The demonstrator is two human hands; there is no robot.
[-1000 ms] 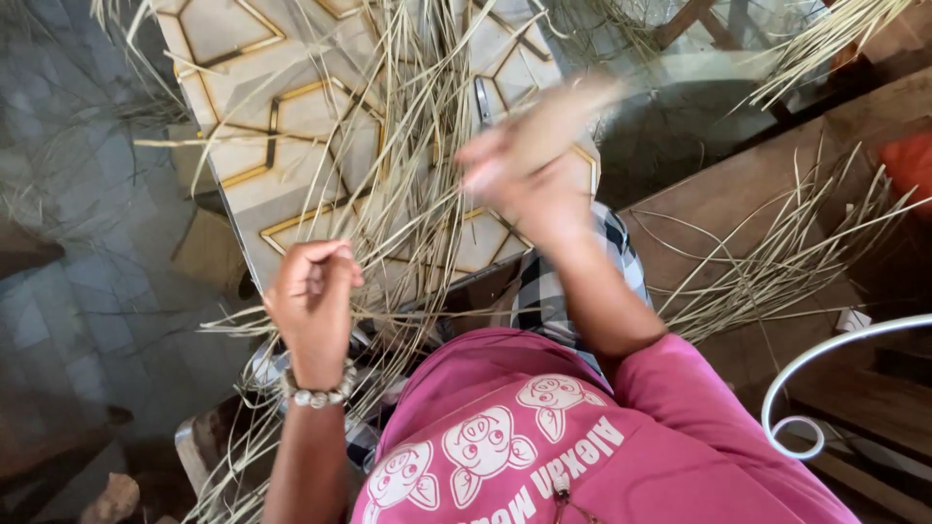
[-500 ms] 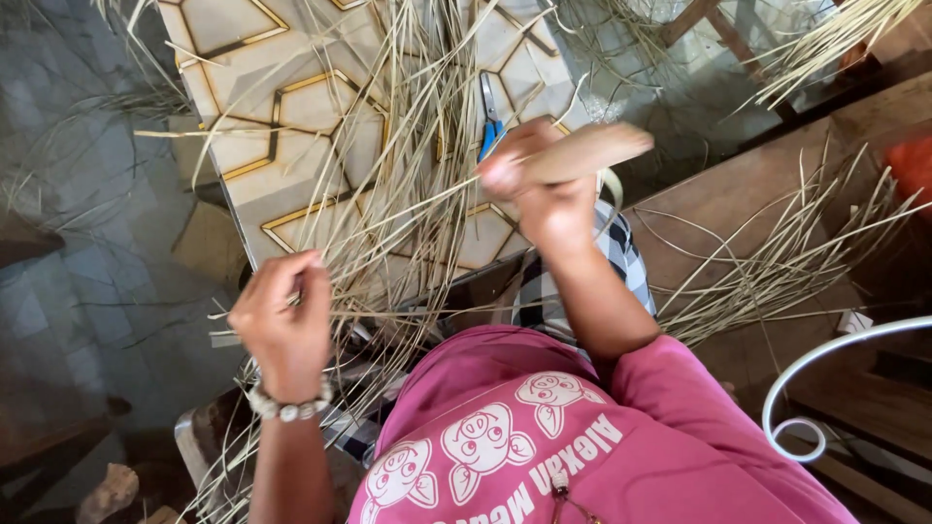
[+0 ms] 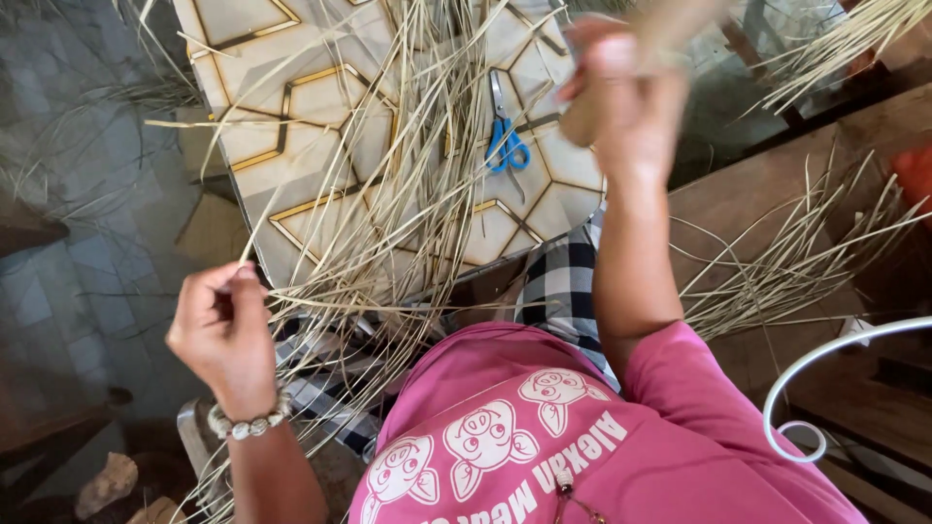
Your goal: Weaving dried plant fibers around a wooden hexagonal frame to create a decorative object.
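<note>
L hand (image 3: 225, 325) pinched shut on straw strands (image 3: 388, 233); R hand (image 3: 621, 92) fisted round blurred tan stick (image 3: 670, 29), above blue scissors (image 3: 507, 146).

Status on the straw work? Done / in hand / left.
Done: no woven piece shows. In hand: left hand pinches thin straw strands; right hand is raised, gripping a blurred tan piece. Left: loose strands cover the patterned board and bench; blue-handled scissors lie untouched.

scissors (image 3: 506, 142) on patterned board (image 3: 291, 107), straw strips (image 3: 388, 243) lying across board
</note>
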